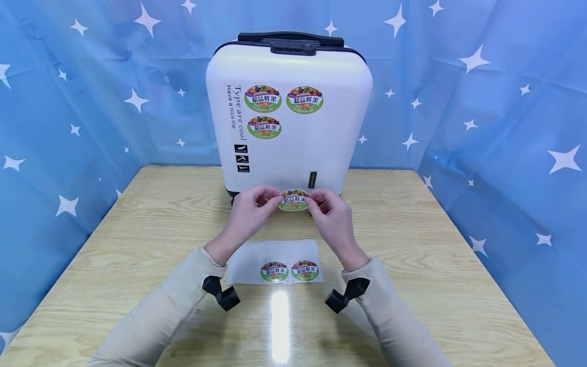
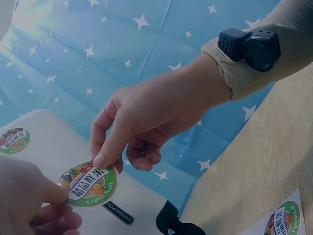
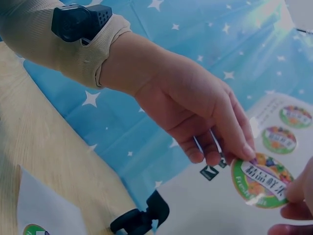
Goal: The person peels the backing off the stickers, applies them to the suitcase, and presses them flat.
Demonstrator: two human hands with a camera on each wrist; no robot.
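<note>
L hand & R hand each pinch one end of the oval sticker, neither nearer; its long axis runs L–R btwn them. It's in front of the white suitcase, below the 3 stuck labels; gap to case unclear.

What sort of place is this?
Probably a staged recording booth: creased blue star-printed curtains hang behind and beside a pale wood-grain table, and small angular black devices sit on both beige cuffs.
</note>
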